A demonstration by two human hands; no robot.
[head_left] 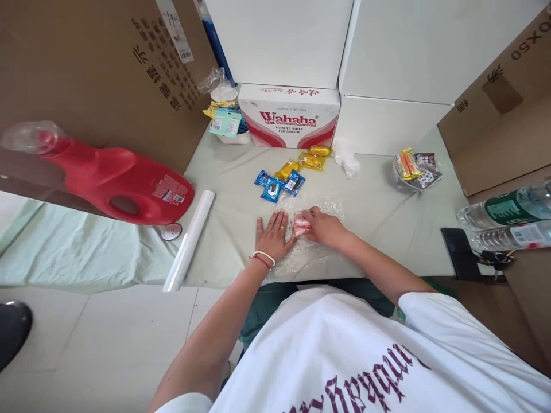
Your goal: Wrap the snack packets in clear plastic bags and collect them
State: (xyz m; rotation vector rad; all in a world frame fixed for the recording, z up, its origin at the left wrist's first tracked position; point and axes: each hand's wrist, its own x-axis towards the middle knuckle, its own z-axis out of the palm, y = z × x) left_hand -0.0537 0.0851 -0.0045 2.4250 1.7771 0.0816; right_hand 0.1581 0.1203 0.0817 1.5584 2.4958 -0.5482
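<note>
My left hand lies flat with fingers stretched out, pressing on a sheet of clear plastic film spread over the table's front. Close beside it, my right hand is closed on a small pink-and-white wrapped snack resting on the film. Part of the snack is hidden under the right fingers. Just beyond the hands lie several blue snack packets. Behind those sit yellow wrapped snacks in a slanting row.
A plastic-film roll lies left, near a red jug and a small round tin. Behind stands a Wahaha carton. To the right are a clear bowl of snacks, a black phone and water bottles.
</note>
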